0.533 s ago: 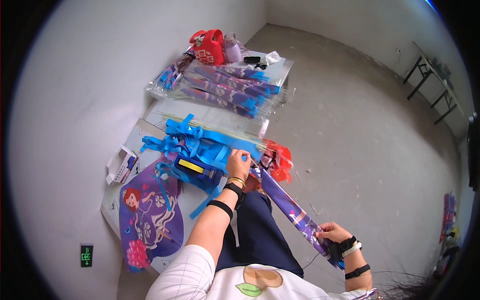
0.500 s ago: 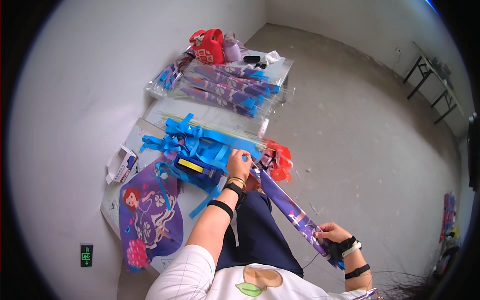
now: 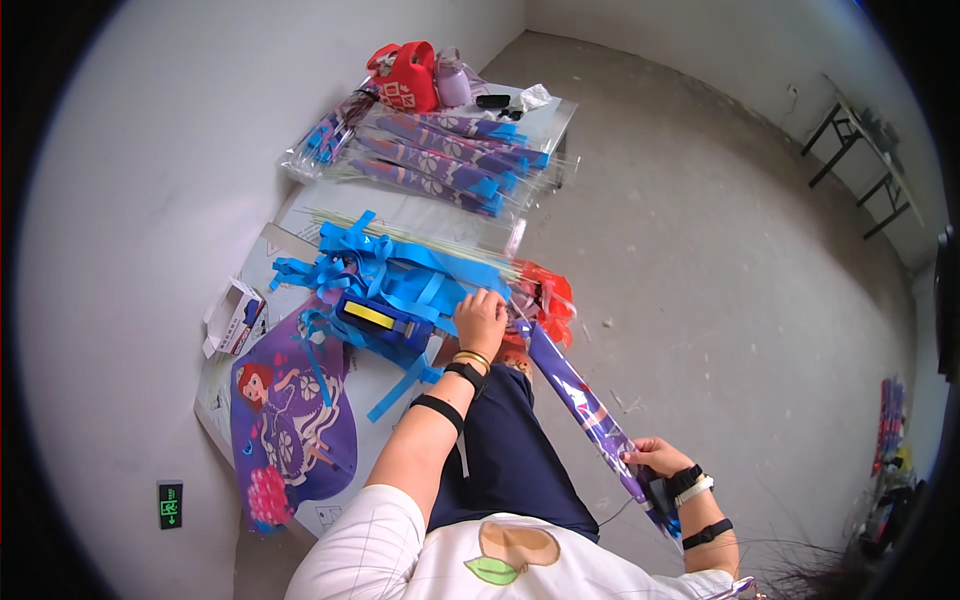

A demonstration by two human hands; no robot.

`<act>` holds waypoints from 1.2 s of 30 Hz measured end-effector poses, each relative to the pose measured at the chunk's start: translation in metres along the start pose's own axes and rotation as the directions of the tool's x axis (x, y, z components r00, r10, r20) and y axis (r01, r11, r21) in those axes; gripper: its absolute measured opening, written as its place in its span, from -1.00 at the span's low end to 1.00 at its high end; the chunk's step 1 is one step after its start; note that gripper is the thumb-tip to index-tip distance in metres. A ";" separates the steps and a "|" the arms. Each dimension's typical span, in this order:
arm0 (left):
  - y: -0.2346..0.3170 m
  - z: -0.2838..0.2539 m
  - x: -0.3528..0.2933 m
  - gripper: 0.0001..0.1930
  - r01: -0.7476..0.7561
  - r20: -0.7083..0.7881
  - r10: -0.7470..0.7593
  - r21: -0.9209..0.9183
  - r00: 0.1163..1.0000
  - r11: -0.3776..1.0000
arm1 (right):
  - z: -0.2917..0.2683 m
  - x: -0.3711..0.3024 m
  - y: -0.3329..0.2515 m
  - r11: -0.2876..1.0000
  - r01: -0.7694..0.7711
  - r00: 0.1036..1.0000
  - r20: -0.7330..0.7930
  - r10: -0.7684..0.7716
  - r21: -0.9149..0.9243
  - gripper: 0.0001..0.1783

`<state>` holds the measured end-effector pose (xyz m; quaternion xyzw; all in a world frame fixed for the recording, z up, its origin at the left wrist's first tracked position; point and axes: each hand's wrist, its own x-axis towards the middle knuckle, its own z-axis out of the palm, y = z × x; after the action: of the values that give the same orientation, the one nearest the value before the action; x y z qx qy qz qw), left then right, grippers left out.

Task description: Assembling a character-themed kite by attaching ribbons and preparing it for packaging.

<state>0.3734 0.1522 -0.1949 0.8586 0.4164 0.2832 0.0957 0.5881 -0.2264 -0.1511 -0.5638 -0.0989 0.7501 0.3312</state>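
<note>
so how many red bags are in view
2: a red tote at the back, beside the lilac bottle, and a red plastic bag just right of the left hand. Others may be hidden under the clutter.

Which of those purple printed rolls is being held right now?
The slanting roll, gripped toward its lower end by the right hand, upper end by the left hand; the other rolls lie grouped on the table.
</note>
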 end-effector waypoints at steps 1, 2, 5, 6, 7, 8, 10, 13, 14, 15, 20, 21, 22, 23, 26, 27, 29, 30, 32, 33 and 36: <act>0.003 -0.002 -0.001 -0.88 0.000 0.002 0.000 -0.001 1.000 1.000 | 0.002 -0.001 -0.002 1.000 -0.003 1.000 -0.013 0.003 0.019 -0.88; 0.004 -0.003 -0.002 -0.87 -0.042 0.012 0.041 0.047 0.999 0.998 | 0.004 0.000 -0.004 0.999 -0.003 1.000 -0.024 0.004 0.036 -0.88; 0.007 -0.007 -0.004 -0.86 -0.099 0.030 0.096 0.105 0.995 0.990 | 0.006 -0.002 -0.004 0.996 0.013 1.000 0.008 -0.013 0.083 -0.88; 0.008 -0.009 -0.004 -0.86 -0.113 0.037 0.110 0.115 0.993 0.987 | 0.006 -0.001 -0.004 0.996 0.014 1.000 0.008 -0.015 0.083 -0.88; 0.009 -0.011 -0.005 -0.86 -0.114 0.035 0.111 0.116 0.993 0.987 | 0.008 0.000 -0.004 0.997 0.024 1.000 -0.011 -0.023 0.075 -0.88; 0.012 -0.015 -0.006 -0.86 -0.126 0.034 0.123 0.115 0.992 0.985 | 0.011 -0.001 -0.003 0.997 0.032 0.999 -0.031 -0.030 0.069 -0.87; 0.019 -0.022 -0.009 -0.86 -0.139 0.033 0.136 0.115 0.990 0.984 | 0.019 0.002 -0.004 0.998 0.054 0.997 -0.059 -0.053 0.017 -0.86; 0.033 -0.034 -0.014 -0.85 -0.184 0.005 0.185 0.086 0.983 0.979 | 0.030 0.013 0.000 0.994 0.108 0.991 -0.075 -0.111 -0.032 -0.82; 0.036 -0.041 -0.016 -0.85 -0.209 0.003 0.210 0.087 0.978 0.974 | 0.037 0.019 -0.002 0.991 0.128 0.988 -0.078 -0.130 -0.030 -0.81; 0.037 -0.046 -0.020 -0.85 -0.235 0.003 0.235 0.086 0.972 0.968 | 0.045 0.026 -0.003 0.989 0.147 0.985 -0.083 -0.149 -0.027 -0.80; 0.058 -0.078 -0.043 -0.84 -0.358 0.087 0.353 0.049 0.932 0.932 | 0.077 0.060 -0.022 0.954 0.293 0.954 -0.045 -0.296 -0.056 -0.72; 0.065 -0.083 -0.050 -0.80 -0.394 0.099 0.387 0.052 0.917 0.918 | 0.079 0.069 -0.028 0.943 0.328 0.944 -0.020 -0.330 -0.060 -0.66; 0.073 -0.088 -0.058 -0.80 -0.423 0.114 0.416 0.047 0.902 0.905 | 0.084 0.078 -0.032 0.910 0.414 0.909 -0.032 -0.415 -0.022 -0.64; 0.081 -0.096 -0.067 -0.80 -0.448 0.131 0.439 0.047 0.889 0.893 | 0.093 0.085 -0.040 0.868 0.496 0.868 -0.040 -0.495 0.015 -0.62; 0.100 -0.112 -0.100 -0.80 -0.532 0.190 0.536 -0.075 0.822 0.843 | 0.101 0.098 -0.052 0.815 0.578 0.815 -0.004 -0.579 -0.045 -0.57; 0.107 -0.124 -0.105 -0.75 -0.567 0.157 0.584 -0.139 0.797 0.812 | 0.102 0.094 -0.052 0.814 0.579 0.815 0.000 -0.580 -0.048 -0.57; 0.105 -0.149 -0.102 -0.63 -0.392 0.011 0.425 -0.365 0.905 0.845 | 0.103 0.081 -0.055 0.788 0.595 0.801 0.034 -0.598 -0.156 -0.62; 0.087 -0.145 -0.109 -0.52 -0.031 0.046 0.058 -0.461 0.997 0.887 | 0.111 0.074 -0.060 0.785 0.597 0.800 0.053 -0.598 -0.162 -0.62; 0.051 -0.136 -0.093 -0.51 0.464 0.279 -0.433 -0.782 0.857 0.415 | 0.121 0.057 -0.065 0.750 0.625 0.775 0.059 -0.629 -0.217 -0.64; 0.044 -0.141 -0.078 -0.55 0.613 0.537 -0.512 -0.790 0.670 -0.026 | 0.127 0.052 -0.066 0.748 0.625 0.775 0.068 -0.628 -0.223 -0.64; 0.048 -0.157 -0.060 -0.68 0.570 0.646 -0.135 -0.738 0.751 -0.361 | 0.145 0.044 -0.072 0.629 0.606 0.761 0.124 -0.637 -0.487 -0.57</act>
<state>0.2865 0.0640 -0.0711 0.3031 0.2757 0.3170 0.8553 0.4775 -0.1122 -0.0985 -0.5827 -0.4673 0.5199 0.4145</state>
